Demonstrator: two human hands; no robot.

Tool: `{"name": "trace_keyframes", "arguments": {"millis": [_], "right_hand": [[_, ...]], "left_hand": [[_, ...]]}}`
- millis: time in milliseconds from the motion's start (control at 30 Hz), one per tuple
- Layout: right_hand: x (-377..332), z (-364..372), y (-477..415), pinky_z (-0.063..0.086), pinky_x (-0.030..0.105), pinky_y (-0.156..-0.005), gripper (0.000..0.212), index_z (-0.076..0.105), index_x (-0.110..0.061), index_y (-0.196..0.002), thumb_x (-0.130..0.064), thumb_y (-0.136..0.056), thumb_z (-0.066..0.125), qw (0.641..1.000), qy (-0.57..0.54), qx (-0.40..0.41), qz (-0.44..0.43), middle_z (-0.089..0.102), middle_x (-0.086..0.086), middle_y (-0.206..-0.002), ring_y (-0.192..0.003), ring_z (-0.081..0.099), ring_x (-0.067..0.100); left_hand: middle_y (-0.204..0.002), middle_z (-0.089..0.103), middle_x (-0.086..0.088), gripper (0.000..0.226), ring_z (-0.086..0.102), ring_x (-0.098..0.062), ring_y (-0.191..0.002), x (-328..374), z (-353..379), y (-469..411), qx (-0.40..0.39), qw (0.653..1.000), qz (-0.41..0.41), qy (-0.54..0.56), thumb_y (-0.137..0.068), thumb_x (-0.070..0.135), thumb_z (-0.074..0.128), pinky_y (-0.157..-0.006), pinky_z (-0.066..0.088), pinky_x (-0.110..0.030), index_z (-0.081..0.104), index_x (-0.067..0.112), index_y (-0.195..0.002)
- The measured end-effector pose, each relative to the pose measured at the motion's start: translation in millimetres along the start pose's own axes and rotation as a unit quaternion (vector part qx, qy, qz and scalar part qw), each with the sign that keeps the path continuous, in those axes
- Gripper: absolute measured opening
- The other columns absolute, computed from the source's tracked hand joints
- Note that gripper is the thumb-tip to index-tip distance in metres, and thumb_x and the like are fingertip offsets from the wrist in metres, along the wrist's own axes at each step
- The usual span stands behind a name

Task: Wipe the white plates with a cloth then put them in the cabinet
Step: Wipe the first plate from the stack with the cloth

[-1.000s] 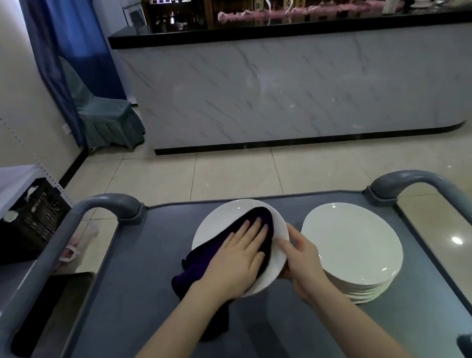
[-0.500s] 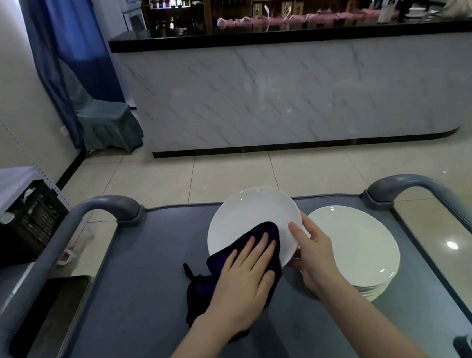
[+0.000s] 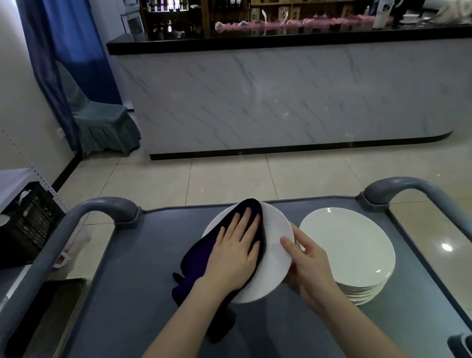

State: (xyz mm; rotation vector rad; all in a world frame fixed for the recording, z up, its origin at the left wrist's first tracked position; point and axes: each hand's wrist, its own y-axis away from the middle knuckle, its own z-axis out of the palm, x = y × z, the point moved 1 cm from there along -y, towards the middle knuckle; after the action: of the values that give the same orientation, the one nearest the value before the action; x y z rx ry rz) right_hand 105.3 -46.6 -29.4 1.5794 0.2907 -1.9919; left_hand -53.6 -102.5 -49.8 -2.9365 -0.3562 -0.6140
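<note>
A white plate (image 3: 278, 250) is held tilted above the grey cart top (image 3: 130, 294). My right hand (image 3: 306, 262) grips its right rim, thumb on the face. My left hand (image 3: 237, 252) lies flat on a dark purple cloth (image 3: 197, 259) and presses it against the upper left part of the plate; the cloth's tail hangs down onto the cart. To the right, a stack of several white plates (image 3: 351, 248) rests on the cart.
The cart has curved grey handles at far left (image 3: 105, 207) and far right (image 3: 397, 187). A black crate (image 3: 31, 222) sits on a shelf unit at left. A marble-fronted bar counter (image 3: 292, 93) stands across the tiled floor, with a covered chair (image 3: 98, 121) beside it.
My left hand and the cloth have slid from the plate's lower edge up to its top left. The plate has tipped a little. My right hand keeps its grip on the rim.
</note>
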Motion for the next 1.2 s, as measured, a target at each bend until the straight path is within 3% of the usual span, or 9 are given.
{"name": "trace_keyframes", "arguments": {"millis": [133, 267, 467, 633, 733, 833, 967, 1100, 1200], "right_hand": [[-8, -5, -4, 0.055, 0.029, -0.056, 0.034, 0.072, -0.044, -0.111, -0.016, -0.097, 0.061, 0.999, -0.029, 0.035, -0.009, 0.075, 0.002, -0.105, -0.079, 0.071, 0.015], [-9, 1, -2, 0.057, 0.033, -0.061, 0.033, 0.069, -0.043, -0.117, -0.018, -0.099, 0.058, 1.000, -0.016, 0.015, -0.017, 0.075, 0.005, -0.109, -0.090, 0.074, 0.022], [-2, 10, 6, 0.060, 0.048, -0.073, 0.037, 0.059, -0.041, -0.132, -0.023, -0.101, 0.056, 0.999, 0.037, -0.028, -0.002, 0.074, 0.004, -0.115, -0.103, 0.072, 0.025], [0, 8, 13, 0.059, 0.038, -0.068, 0.038, 0.057, -0.049, -0.131, -0.026, -0.101, 0.055, 0.993, 0.098, -0.071, -0.004, 0.074, -0.002, -0.113, -0.101, 0.072, 0.019], [-5, 5, 11, 0.059, 0.036, -0.066, 0.040, 0.056, -0.051, -0.132, -0.025, -0.101, 0.054, 0.981, 0.167, -0.094, -0.027, 0.076, 0.000, -0.105, -0.094, 0.073, 0.016], [-10, 5, 6, 0.057, 0.033, -0.084, 0.042, 0.059, -0.047, -0.129, -0.017, -0.101, 0.050, 0.956, 0.264, -0.092, -0.087, 0.074, -0.011, -0.108, -0.094, 0.071, 0.016], [-12, 1, -6, 0.051, 0.035, -0.083, 0.023, 0.064, -0.044, -0.115, -0.030, -0.099, 0.054, 0.913, 0.392, -0.022, -0.106, 0.069, -0.025, -0.083, -0.078, 0.063, 0.007], [-13, 2, -13, 0.051, 0.034, -0.081, 0.011, 0.064, -0.038, -0.096, -0.039, -0.099, 0.054, 0.897, 0.424, -0.029, -0.124, 0.069, -0.023, -0.088, -0.086, 0.063, 0.002], [-12, 8, -16, 0.052, 0.037, -0.080, 0.014, 0.067, -0.035, -0.096, -0.043, -0.098, 0.056, 0.887, 0.440, -0.037, -0.135, 0.071, -0.021, -0.086, -0.085, 0.064, 0.003]], "left_hand": [[-0.155, -0.020, 0.026, 0.060, -0.015, -0.002, -0.148, -1, 5, 20, -0.006, 1.000, -0.007, 0.003, -0.103, 0.036, 0.027, -0.124, 0.002, -0.040, -0.004, 0.039, -0.155], [-0.157, -0.025, 0.027, 0.059, -0.026, 0.002, -0.144, 23, 15, 37, -0.006, 0.998, 0.059, 0.019, -0.102, 0.037, 0.019, -0.122, -0.006, -0.035, -0.016, 0.046, -0.148], [-0.159, -0.022, 0.021, 0.057, -0.025, 0.000, -0.145, 30, 11, 14, 0.013, 0.999, 0.030, 0.032, -0.105, 0.031, 0.020, -0.123, -0.002, -0.042, -0.014, 0.037, -0.151], [-0.164, -0.013, 0.014, 0.060, -0.020, -0.005, -0.148, 13, -3, 1, 0.051, 0.997, 0.050, 0.026, -0.104, 0.029, 0.029, -0.123, -0.004, -0.040, -0.001, 0.031, -0.156], [-0.158, 0.021, 0.009, 0.051, 0.008, -0.016, -0.149, 1, -13, -5, 0.073, 0.997, 0.032, 0.023, -0.103, 0.031, 0.035, -0.123, 0.004, -0.043, 0.023, 0.028, -0.153], [-0.126, 0.049, 0.004, 0.035, 0.044, -0.022, -0.114, -9, -27, -7, 0.080, 0.996, 0.028, 0.011, -0.102, 0.031, 0.041, -0.102, 0.037, -0.041, 0.047, 0.024, -0.135], [-0.116, 0.056, 0.002, 0.024, 0.051, -0.021, -0.104, -21, -36, 3, 0.045, 0.997, 0.038, 0.045, -0.102, 0.023, 0.042, -0.089, 0.043, -0.038, 0.053, 0.019, -0.123], [-0.113, 0.062, 0.011, 0.024, 0.057, -0.009, -0.100, -17, -41, 17, 0.040, 0.989, 0.029, 0.137, -0.099, 0.027, 0.038, -0.087, 0.048, -0.030, 0.051, 0.029, -0.120], [-0.114, 0.063, 0.010, 0.033, 0.058, -0.010, -0.102, -10, -43, 19, 0.026, 0.987, 0.047, 0.154, -0.096, 0.033, 0.033, -0.088, 0.048, -0.032, 0.052, 0.028, -0.122]]}}
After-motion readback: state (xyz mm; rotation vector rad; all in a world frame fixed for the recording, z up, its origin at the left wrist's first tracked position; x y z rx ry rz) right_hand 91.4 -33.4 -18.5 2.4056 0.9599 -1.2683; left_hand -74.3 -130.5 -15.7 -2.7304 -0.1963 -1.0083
